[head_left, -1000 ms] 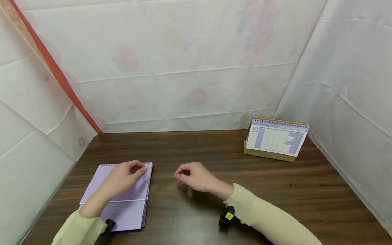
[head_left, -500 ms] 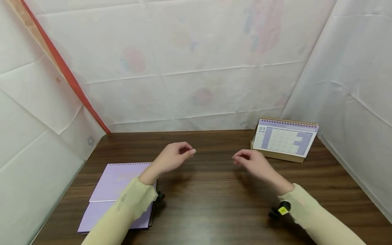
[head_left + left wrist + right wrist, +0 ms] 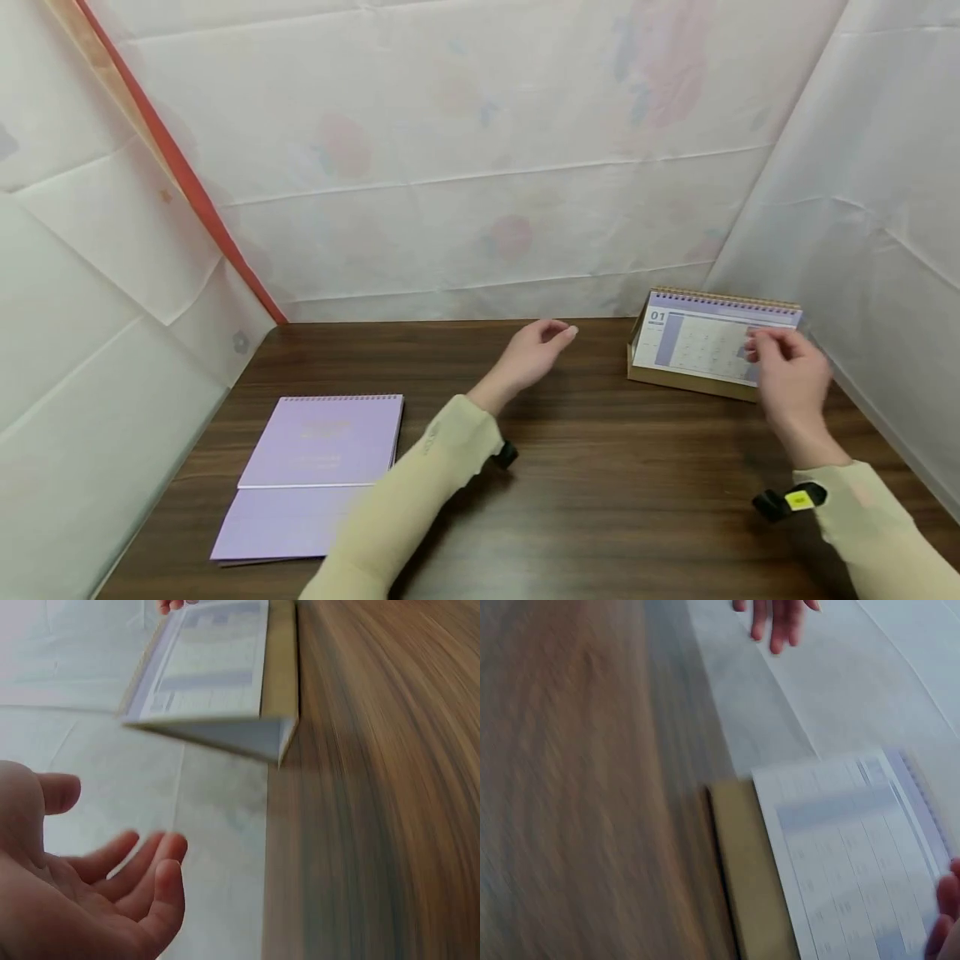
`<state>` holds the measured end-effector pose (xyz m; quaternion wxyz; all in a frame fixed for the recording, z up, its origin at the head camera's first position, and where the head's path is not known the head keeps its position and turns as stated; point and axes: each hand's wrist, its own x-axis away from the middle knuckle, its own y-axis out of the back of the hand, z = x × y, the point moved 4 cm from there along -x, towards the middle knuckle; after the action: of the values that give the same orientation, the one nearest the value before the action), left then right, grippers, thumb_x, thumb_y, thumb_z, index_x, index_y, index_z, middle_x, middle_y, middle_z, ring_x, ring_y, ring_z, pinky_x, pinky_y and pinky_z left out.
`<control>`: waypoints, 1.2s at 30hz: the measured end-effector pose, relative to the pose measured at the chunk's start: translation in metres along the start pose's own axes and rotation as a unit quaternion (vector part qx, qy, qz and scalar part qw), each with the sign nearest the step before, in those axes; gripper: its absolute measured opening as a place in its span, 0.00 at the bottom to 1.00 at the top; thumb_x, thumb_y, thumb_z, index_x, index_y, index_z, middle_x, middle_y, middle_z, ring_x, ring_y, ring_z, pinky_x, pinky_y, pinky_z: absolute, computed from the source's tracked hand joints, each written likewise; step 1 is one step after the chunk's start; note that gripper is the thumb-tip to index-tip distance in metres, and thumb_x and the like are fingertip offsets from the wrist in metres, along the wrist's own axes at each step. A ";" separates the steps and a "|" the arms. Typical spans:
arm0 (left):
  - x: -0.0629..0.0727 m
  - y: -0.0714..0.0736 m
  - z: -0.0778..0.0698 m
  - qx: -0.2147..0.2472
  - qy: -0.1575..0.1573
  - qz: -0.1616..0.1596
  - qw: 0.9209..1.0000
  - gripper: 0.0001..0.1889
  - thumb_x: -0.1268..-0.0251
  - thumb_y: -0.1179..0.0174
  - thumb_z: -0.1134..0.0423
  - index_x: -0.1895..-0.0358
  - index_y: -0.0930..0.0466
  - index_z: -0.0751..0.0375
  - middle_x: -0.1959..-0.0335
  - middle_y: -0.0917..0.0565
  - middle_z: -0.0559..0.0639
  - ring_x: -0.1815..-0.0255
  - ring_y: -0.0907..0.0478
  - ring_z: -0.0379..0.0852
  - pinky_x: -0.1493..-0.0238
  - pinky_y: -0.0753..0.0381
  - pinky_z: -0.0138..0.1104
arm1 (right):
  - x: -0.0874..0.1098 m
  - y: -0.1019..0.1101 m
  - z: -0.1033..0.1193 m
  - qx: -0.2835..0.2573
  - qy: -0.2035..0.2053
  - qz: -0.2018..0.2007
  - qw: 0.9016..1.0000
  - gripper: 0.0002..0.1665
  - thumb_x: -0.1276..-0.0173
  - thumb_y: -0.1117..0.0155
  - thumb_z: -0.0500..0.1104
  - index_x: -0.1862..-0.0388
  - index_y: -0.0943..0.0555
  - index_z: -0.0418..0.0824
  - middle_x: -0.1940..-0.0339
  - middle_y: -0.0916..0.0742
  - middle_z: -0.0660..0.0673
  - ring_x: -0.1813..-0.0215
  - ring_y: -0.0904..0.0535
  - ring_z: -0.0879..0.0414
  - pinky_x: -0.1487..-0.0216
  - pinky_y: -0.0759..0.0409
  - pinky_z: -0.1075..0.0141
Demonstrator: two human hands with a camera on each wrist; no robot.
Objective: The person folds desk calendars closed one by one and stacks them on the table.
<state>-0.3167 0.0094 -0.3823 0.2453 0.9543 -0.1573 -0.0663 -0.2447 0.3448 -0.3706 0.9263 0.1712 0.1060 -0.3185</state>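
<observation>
A desk calendar (image 3: pixel 697 337) with a spiral top and a cardboard stand is propped up at the back right, its page marked 01. My right hand (image 3: pixel 795 379) overlaps its right part in the head view, fingers loosely bent and holding nothing. In the right wrist view, fingertips (image 3: pixel 949 889) show at the right edge, close over the calendar page. To the left of the calendar, my left hand (image 3: pixel 528 358) hangs above the table, thumb and fingers apart. The left wrist view shows that hand (image 3: pixel 97 892) with an empty palm, facing the stand's triangular side.
A purple spiral-bound pad (image 3: pixel 322 442) lies flat at the left of the dark wooden table (image 3: pixel 600 500), partly covered by my left sleeve (image 3: pixel 420 492). A white cloth (image 3: pixel 450 167) walls the back and both sides.
Both hands have moved to the right, the left one away from over the purple pad, the right one up to the calendar. The head view has turned slightly left. Calendar and pad stay in place.
</observation>
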 end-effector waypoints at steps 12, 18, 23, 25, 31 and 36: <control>-0.040 -0.076 -0.040 0.066 0.036 -0.019 0.997 0.35 0.25 0.53 0.38 0.26 0.36 0.59 0.28 0.32 0.51 0.29 0.34 0.46 0.33 0.33 0.39 | -0.037 0.038 -0.026 -0.020 -0.145 -0.057 0.988 0.15 0.22 0.48 0.48 0.42 0.19 0.53 0.60 0.22 0.63 0.53 0.29 0.68 0.55 0.34 0.75; -0.044 -0.096 -0.056 0.079 0.044 0.006 0.996 0.38 0.24 0.57 0.36 0.22 0.44 0.56 0.22 0.42 0.50 0.24 0.43 0.46 0.29 0.38 0.41 | -0.036 0.029 -0.037 -0.004 -0.191 0.015 0.982 0.32 0.21 0.53 0.58 0.24 0.33 0.49 0.36 0.24 0.57 0.35 0.33 0.63 0.39 0.37 0.73; -0.044 -0.105 -0.062 0.105 0.047 0.017 0.993 0.37 0.23 0.58 0.37 0.21 0.45 0.55 0.22 0.43 0.48 0.25 0.43 0.44 0.29 0.38 0.40 | -0.032 0.023 -0.040 -0.037 -0.191 0.045 0.980 0.36 0.21 0.54 0.60 0.22 0.37 0.44 0.33 0.27 0.47 0.43 0.28 0.62 0.58 0.30 0.81; -0.044 -0.108 -0.063 0.111 0.046 0.023 0.993 0.37 0.23 0.58 0.37 0.21 0.46 0.55 0.22 0.44 0.48 0.24 0.45 0.44 0.29 0.39 0.40 | -0.030 0.022 -0.039 -0.024 -0.189 0.055 0.980 0.37 0.21 0.56 0.62 0.21 0.40 0.45 0.27 0.30 0.45 0.38 0.30 0.60 0.49 0.29 0.78; -0.045 -0.112 -0.063 0.115 0.039 0.032 0.992 0.38 0.23 0.58 0.37 0.20 0.49 0.54 0.21 0.45 0.47 0.23 0.47 0.43 0.28 0.41 0.40 | -0.027 0.021 -0.038 -0.012 -0.200 0.068 0.977 0.38 0.22 0.59 0.65 0.20 0.43 0.49 0.21 0.38 0.50 0.27 0.39 0.59 0.36 0.32 0.69; -0.046 -0.112 -0.061 0.117 0.026 0.041 0.992 0.34 0.22 0.58 0.38 0.20 0.47 0.48 0.25 0.40 0.46 0.28 0.40 0.42 0.31 0.36 0.40 | -0.026 0.023 -0.039 -0.043 -0.218 0.057 0.973 0.38 0.23 0.54 0.64 0.21 0.39 0.47 0.24 0.34 0.48 0.35 0.33 0.60 0.59 0.29 0.80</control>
<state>-0.3178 0.1450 -0.3814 0.1385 0.9705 -0.1969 -0.0123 -0.2541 0.3909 -0.3933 0.9501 0.0631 -0.0951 -0.2903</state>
